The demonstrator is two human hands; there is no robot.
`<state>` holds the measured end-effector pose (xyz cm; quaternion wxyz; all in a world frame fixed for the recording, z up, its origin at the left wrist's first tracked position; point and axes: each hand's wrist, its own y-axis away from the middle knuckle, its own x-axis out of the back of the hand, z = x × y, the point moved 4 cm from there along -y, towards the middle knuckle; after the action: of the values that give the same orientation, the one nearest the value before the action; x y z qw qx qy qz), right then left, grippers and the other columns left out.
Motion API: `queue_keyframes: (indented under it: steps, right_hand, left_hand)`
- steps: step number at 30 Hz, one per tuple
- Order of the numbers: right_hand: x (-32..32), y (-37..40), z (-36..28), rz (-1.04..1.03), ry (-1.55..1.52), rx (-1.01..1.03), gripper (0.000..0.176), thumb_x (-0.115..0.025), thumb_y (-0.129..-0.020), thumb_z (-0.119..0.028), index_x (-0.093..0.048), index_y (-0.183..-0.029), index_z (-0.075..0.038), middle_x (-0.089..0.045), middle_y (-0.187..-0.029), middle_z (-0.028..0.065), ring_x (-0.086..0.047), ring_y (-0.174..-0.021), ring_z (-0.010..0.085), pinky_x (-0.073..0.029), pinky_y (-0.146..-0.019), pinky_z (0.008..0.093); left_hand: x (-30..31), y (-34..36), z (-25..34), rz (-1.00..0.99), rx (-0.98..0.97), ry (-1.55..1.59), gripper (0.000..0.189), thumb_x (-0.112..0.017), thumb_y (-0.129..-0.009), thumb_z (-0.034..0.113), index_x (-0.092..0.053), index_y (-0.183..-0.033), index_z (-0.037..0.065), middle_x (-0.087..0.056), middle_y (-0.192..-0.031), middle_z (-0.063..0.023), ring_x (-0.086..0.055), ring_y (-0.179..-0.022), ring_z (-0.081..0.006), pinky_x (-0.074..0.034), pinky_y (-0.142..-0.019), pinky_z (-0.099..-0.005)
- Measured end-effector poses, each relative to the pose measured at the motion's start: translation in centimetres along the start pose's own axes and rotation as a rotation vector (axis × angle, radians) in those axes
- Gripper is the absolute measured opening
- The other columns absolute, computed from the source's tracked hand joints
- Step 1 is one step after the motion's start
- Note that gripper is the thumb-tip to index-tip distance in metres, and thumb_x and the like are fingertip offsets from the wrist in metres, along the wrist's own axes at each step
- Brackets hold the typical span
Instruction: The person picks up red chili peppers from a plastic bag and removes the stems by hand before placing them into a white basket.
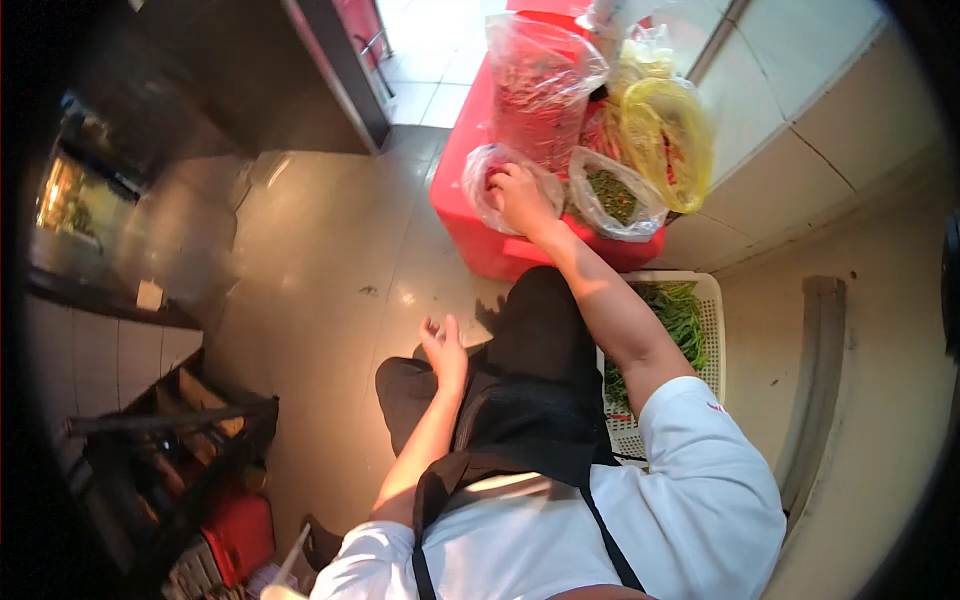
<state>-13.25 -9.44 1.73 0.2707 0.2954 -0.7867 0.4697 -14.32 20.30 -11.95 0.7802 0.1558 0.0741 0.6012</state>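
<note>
My right hand (522, 197) reaches into the mouth of a small clear plastic bag (482, 208) on a red box (457, 190). Its fingers are bent down and closed; what they hold, if anything, is hidden. Beside that bag stands a tall clear bag of dried red chillies (540, 105). To the right of my hand is an open bag of green peppercorn-like bits (612, 196). A yellow bag (680, 135) with red pieces inside leans behind it. My left hand (445, 352) hovers over my knee, empty, its fingers loosely curled and apart.
A white perforated basket (712, 320) of leafy greens (680, 325) sits by my right leg, next to the tiled wall (790, 160). At lower left are a dark rack (170, 430) and a red container (240, 535). A dark cabinet (250, 70) stands at upper left.
</note>
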Motion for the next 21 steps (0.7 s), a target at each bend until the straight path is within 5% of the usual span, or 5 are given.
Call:
queue_keyframes:
  steps: [8, 10, 13, 16, 21]
  right_hand:
    - [19.5, 0.8, 10.4, 0.614, 0.174, -0.478, 0.02, -0.049, -0.084, -0.003, -0.062, -0.098, -0.003, -0.062, -0.093, 0.0219, -0.061, -0.09, 0.0393, -0.048, -0.081, 0.0447]
    - [20.4, 2.4, 17.3, 0.255, 0.37, -0.724, 0.023, -0.049, -0.083, -0.002, -0.063, -0.101, -0.003, -0.063, -0.099, 0.0245, -0.06, -0.095, 0.0417, -0.048, -0.081, 0.0467]
    - [18.7, 2.4, 20.8, -0.139, 0.445, -0.508, 0.026, -0.05, -0.085, -0.006, -0.063, -0.108, -0.003, -0.065, -0.102, 0.0235, -0.061, -0.101, 0.0405, -0.047, -0.089, 0.0447]
    - [17.1, 1.1, 22.1, -0.186, 0.454, -0.354, 0.033, -0.051, -0.087, -0.009, -0.058, -0.119, -0.005, -0.06, -0.116, 0.0247, -0.057, -0.111, 0.0383, -0.045, -0.095, 0.0407]
    - [12.4, 0.9, 27.7, -0.247, 0.219, -0.64, 0.047, -0.057, -0.086, -0.019, -0.048, -0.131, -0.005, -0.052, -0.129, 0.0233, -0.047, -0.123, 0.0358, -0.039, -0.101, 0.0388]
  left_hand:
    - [6.9, 0.8, -4.9, -0.026, 0.209, 0.058, 0.035, -0.059, -0.096, 0.032, -0.049, -0.119, 0.007, -0.056, -0.1, -0.0034, -0.057, -0.079, -0.0125, -0.048, -0.064, -0.0246]
    - [7.4, -0.4, -8.3, -0.092, 0.356, 0.059, 0.029, -0.061, -0.095, 0.03, -0.052, -0.112, 0.009, -0.057, -0.094, -0.0011, -0.057, -0.073, -0.0119, -0.047, -0.062, -0.0251]
    - [4.9, 0.2, -6.1, -0.254, 0.242, -0.092, 0.029, -0.064, -0.093, 0.026, -0.053, -0.11, 0.006, -0.057, -0.085, -0.0003, -0.054, -0.069, -0.0095, -0.044, -0.059, -0.0242]
    - [4.3, -0.3, -10.0, -0.404, 0.202, -0.302, 0.032, -0.066, -0.091, 0.024, -0.055, -0.11, 0.002, -0.06, -0.092, -0.0032, -0.057, -0.072, -0.0116, -0.048, -0.065, -0.0278]
    - [3.7, 3.0, -5.8, -0.402, 0.274, -0.158, 0.044, -0.066, -0.091, 0.026, -0.053, -0.123, 0.0, -0.064, -0.101, -0.0081, -0.062, -0.079, -0.015, -0.05, -0.071, -0.0298]
